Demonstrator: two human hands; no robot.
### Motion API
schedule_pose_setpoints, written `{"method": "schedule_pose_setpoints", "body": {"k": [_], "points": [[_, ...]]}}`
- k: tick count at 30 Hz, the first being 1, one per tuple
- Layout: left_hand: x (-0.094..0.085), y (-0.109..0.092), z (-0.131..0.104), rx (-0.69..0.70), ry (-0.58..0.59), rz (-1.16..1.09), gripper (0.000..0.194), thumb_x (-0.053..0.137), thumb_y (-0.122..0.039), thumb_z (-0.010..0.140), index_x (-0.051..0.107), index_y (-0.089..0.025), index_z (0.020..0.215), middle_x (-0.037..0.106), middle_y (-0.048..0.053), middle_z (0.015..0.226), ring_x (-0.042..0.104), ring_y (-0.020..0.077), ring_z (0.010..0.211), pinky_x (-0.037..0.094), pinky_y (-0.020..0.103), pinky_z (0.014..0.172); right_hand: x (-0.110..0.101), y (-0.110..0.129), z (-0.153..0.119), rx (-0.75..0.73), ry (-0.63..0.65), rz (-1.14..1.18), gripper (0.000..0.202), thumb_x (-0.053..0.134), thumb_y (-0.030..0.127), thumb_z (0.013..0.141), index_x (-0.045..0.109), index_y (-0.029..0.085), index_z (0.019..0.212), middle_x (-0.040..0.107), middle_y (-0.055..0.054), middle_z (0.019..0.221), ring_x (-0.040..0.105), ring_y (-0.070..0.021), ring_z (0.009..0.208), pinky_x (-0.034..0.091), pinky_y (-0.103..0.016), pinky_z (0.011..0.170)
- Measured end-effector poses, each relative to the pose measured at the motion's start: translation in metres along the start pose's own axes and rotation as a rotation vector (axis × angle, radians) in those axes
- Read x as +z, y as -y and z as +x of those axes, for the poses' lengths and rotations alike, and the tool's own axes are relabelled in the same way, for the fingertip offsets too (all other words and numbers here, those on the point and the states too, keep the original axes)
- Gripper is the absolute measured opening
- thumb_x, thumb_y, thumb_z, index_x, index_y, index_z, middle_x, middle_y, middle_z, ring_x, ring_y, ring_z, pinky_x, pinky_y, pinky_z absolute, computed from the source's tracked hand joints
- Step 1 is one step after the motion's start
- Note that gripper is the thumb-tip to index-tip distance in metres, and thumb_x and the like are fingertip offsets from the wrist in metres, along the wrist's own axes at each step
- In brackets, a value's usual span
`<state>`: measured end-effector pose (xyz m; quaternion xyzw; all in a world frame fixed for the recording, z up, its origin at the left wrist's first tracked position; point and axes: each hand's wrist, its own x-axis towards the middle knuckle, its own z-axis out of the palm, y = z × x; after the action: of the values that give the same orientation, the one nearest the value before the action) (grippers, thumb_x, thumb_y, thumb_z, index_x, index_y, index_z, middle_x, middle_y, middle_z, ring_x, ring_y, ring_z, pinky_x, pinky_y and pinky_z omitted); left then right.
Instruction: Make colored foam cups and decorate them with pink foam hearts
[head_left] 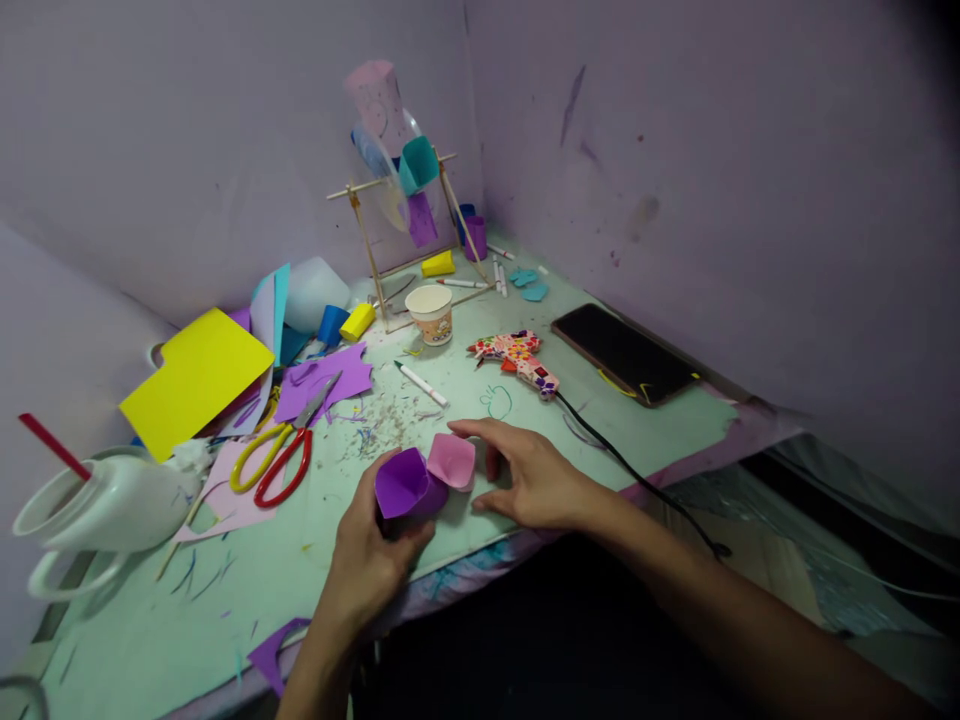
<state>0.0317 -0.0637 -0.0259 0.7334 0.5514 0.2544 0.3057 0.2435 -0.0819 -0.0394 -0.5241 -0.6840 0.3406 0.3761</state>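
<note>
My left hand [373, 555] is curled round a small purple paper cup [409, 484], its mouth facing up toward me. Right beside it stands a smaller pink paper cup [452, 463], apparently touching the purple one. My right hand [531, 472] is curved about the pink cup with fingers and thumb apart; the index fingertip is close to the far rim and the thumb near the front. Whether those tips touch the cup I cannot tell. Beyond the hands lie a white marker [421, 384] and a flower-patterned glue gun [517, 360].
Red-and-yellow scissors [283, 455] lie on coloured paper [199, 375] at left, near a tilted white jug [124, 505]. A stick frame [367, 250] carries a wheel with paper cups. A printed cup [431, 315], phone [626, 352] and black cord [630, 465] are also here.
</note>
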Motion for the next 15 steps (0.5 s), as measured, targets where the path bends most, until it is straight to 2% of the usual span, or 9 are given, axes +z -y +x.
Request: {"method": "schedule_pose_setpoints", "body": {"k": [2,5,12,15], "points": [[-0.0006,-0.0018,0.0002,-0.004,0.018,0.015,0.059,0.066,-0.028,0.066,0.049,-0.018,0.122,0.064,0.01,0.114,0.061,0.0274,0.103,0.047,0.04,0.09,-0.0026,-0.0007,-0.0002,0.023,0.036,0.043,0.081,0.076,0.008,0.057,0.046,0.021,0.132,0.062,-0.006,0.111,0.054,-0.0128,0.072,0.046,-0.027,0.067],[-0.0016,-0.0035,0.0003,-0.005,0.026,0.006,0.058,0.065,-0.026,0.065,0.05,-0.018,0.121,0.065,0.009,0.112,0.061,0.0271,0.101,0.047,0.04,0.089,-0.0045,-0.0017,-0.0002,0.044,0.054,0.105,0.082,0.075,0.008,0.058,0.045,0.021,0.132,0.061,-0.006,0.116,0.053,-0.0118,0.071,0.046,-0.026,0.066],[-0.0016,-0.0059,0.0006,-0.014,0.012,-0.009,0.058,0.067,-0.034,0.065,0.052,-0.017,0.118,0.068,0.009,0.106,0.063,0.0276,0.096,0.049,0.04,0.085,0.0013,-0.0045,0.0025,0.005,0.005,0.024,0.072,0.077,0.03,0.064,0.049,0.023,0.13,0.067,-0.003,0.099,0.054,-0.0123,0.065,0.044,-0.026,0.064],[0.0004,-0.0063,0.0014,-0.026,0.015,-0.019,0.048,0.066,-0.035,0.068,0.056,-0.016,0.111,0.07,0.007,0.097,0.065,0.0254,0.087,0.051,0.038,0.079,0.0035,-0.0027,0.0045,-0.015,0.0,-0.009,0.058,0.074,0.031,0.068,0.055,0.026,0.123,0.068,-0.001,0.099,0.055,-0.0124,0.064,0.043,-0.026,0.063]]}}
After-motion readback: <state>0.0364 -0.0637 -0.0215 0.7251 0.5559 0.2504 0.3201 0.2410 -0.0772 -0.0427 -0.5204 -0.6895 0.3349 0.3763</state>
